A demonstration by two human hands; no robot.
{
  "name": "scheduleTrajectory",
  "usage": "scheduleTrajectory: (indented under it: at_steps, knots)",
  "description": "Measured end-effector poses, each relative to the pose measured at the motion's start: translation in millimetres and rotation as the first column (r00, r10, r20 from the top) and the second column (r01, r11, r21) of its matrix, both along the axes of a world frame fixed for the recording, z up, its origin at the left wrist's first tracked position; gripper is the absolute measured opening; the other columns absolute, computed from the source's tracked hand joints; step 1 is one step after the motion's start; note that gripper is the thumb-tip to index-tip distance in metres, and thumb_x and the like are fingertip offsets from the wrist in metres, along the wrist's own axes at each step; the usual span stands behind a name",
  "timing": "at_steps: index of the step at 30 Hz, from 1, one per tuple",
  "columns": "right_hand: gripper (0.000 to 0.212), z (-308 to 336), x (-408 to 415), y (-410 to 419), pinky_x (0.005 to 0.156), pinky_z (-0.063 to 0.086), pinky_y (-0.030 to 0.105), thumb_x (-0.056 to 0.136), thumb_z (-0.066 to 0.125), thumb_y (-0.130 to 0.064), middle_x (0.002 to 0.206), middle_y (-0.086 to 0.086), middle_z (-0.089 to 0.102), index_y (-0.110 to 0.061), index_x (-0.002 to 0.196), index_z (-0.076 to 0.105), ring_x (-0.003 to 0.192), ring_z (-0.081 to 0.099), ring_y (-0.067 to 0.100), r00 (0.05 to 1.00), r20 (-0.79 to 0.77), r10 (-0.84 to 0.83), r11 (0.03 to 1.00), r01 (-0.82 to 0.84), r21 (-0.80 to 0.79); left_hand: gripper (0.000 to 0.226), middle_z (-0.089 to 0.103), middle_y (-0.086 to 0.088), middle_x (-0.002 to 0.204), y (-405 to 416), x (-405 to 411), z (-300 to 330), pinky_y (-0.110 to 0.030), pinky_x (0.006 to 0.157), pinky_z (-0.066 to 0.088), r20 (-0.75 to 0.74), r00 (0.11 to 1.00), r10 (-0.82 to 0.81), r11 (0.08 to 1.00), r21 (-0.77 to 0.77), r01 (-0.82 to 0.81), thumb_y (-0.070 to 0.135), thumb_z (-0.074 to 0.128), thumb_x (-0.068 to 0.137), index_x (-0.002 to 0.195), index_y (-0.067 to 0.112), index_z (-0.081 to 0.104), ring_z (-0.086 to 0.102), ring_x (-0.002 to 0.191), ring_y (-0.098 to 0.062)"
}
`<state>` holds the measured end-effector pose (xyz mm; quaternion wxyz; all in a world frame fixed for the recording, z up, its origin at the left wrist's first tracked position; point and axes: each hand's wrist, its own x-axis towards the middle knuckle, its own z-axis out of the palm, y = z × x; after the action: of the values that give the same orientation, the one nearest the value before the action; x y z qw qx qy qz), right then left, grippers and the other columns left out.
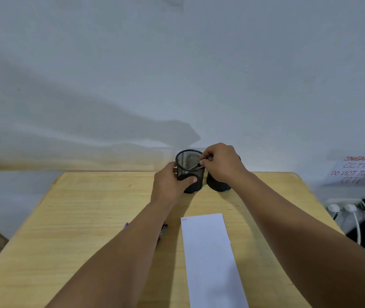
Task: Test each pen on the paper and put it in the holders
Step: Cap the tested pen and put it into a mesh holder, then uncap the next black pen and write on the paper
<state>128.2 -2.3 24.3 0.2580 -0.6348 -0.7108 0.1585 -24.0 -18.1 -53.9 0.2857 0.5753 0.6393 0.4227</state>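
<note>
left hand [170,184] grips the mesh holder [189,172] (tilted), right hand [220,162] pinches a pen [208,158] at its rim.

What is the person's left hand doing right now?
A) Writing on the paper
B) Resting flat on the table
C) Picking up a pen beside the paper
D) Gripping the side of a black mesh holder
D: the left hand is wrapped around the left mesh holder, thumb across its front, while the right hand pinches a small dark item at the rim.
</note>
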Motion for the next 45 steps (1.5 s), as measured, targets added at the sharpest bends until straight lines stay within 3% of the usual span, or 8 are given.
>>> scheduleTrajectory:
  at_steps: [9, 14, 19, 30, 34, 37, 41, 45]
  knots:
    - [0.02, -6.3, -2.9, 0.6, 0.079, 0.046, 0.029, 0.084, 0.073, -0.026, 0.104, 0.005, 0.071, -0.018, 0.103, 0.074, 0.102, 0.062, 0.023, 1.0, 0.015, 0.015, 1.0, -0.015, 0.02, 0.046, 0.067, 0.009, 0.092, -4.2, -4.6, 3.9, -0.006, 0.062, 0.039, -0.026, 1.0, -0.004, 1.0, 0.009, 0.005, 0.039, 0.087, 0.067, 0.104, 0.023, 0.066, 0.061, 0.083, -0.004]
    - [0.017, -13.0, -3.1, -3.7, 0.08, 0.051, 0.032, 0.082, 0.073, -0.025, 0.092, 0.005, 0.072, -0.017, 0.097, 0.073, 0.093, 0.065, 0.022, 0.998, -0.004, 0.066, 0.998, -0.066, 0.007, 0.048, 0.065, 0.012, 0.091, -15.5, -5.5, 6.1, -0.006, 0.065, 0.04, -0.039, 0.999, -0.007, 0.999, 0.037, 0.009, 0.042, 0.087, 0.066, 0.105, 0.025, 0.065, 0.06, 0.086, -0.003]
    - [0.01, -18.7, -5.5, -15.8, 0.07, 0.04, 0.025, 0.083, 0.073, -0.024, 0.089, 0.004, 0.072, -0.017, 0.089, 0.074, 0.09, 0.064, 0.019, 0.996, -0.014, 0.089, 0.995, -0.089, 0.034, 0.046, 0.065, 0.012, 0.092, -32.8, -6.7, 4.4, -0.009, 0.069, 0.042, 0.001, 1.0, 0.01, 0.999, 0.044, -0.01, 0.04, 0.087, 0.066, 0.104, 0.028, 0.063, 0.061, 0.09, -0.005]
    - [0.023, -20.0, -8.7, -35.1, 0.08, 0.052, 0.034, 0.083, 0.071, -0.041, 0.097, 0.0, 0.07, -0.023, 0.096, 0.071, 0.097, 0.063, 0.019, 0.991, 0.027, 0.133, 0.991, -0.133, 0.022, 0.06, 0.064, 0.002, 0.114, -54.4, -12.1, -0.3, -0.028, 0.085, 0.051, -0.02, 1.0, 0.004, 1.0, -0.023, -0.004, 0.041, 0.08, 0.076, 0.129, 0.023, 0.059, 0.061, 0.103, -0.014]
    - [0.029, -13.8, -6.9, -54.6, 0.079, 0.045, 0.03, 0.089, 0.063, -0.041, 0.106, -0.003, 0.068, -0.021, 0.109, 0.069, 0.097, 0.061, 0.017, 0.995, 0.023, 0.101, 0.975, -0.103, 0.198, 0.053, 0.067, 0.008, 0.108, -73.3, -28.7, 7.5, -0.036, 0.083, 0.055, -0.045, 0.999, 0.003, 0.998, -0.06, -0.005, 0.04, 0.074, 0.083, 0.131, 0.024, 0.058, 0.066, 0.088, -0.011]
    - [0.016, -17.3, -2.2, -77.2, 0.075, 0.047, 0.028, 0.09, 0.063, -0.029, 0.093, -0.008, 0.068, -0.021, 0.102, 0.07, 0.079, 0.058, 0.001, 0.983, -0.111, 0.149, 0.94, -0.106, 0.324, 0.04, 0.07, 0.011, 0.093, -104.8, -46.4, 10.7, -0.032, 0.077, 0.056, -0.104, 0.994, -0.023, 0.998, -0.053, 0.017, 0.036, 0.07, 0.087, 0.124, 0.024, 0.063, 0.066, 0.073, -0.004]
    - [0.012, -36.8, -6.0, -106.0, 0.062, 0.038, 0.013, 0.088, 0.064, -0.016, 0.069, -0.02, 0.057, -0.021, 0.095, 0.072, 0.068, 0.055, -0.008, 0.954, -0.215, 0.211, 0.962, -0.163, 0.219, 0.026, 0.069, 0.016, 0.086, -151.6, -70.2, 9.0, -0.018, 0.068, 0.048, -0.264, 0.96, -0.092, 0.993, -0.095, 0.069, 0.032, 0.065, 0.09, 0.117, 0.031, 0.067, 0.063, 0.075, -0.001]
    - [0.021, -67.8, -23.8, -115.3, 0.072, 0.045, 0.018, 0.089, 0.063, -0.02, 0.09, -0.016, 0.065, -0.022, 0.109, 0.07, 0.078, 0.056, -0.006, 0.949, -0.122, 0.291, 0.957, -0.289, 0.037, 0.023, 0.068, 0.017, 0.079, -183.4, -87.4, 0.6, -0.023, 0.063, 0.05, -0.395, 0.91, -0.123, 0.984, -0.169, 0.059, 0.041, 0.062, 0.083, 0.105, 0.038, 0.07, 0.062, 0.067, -0.002]
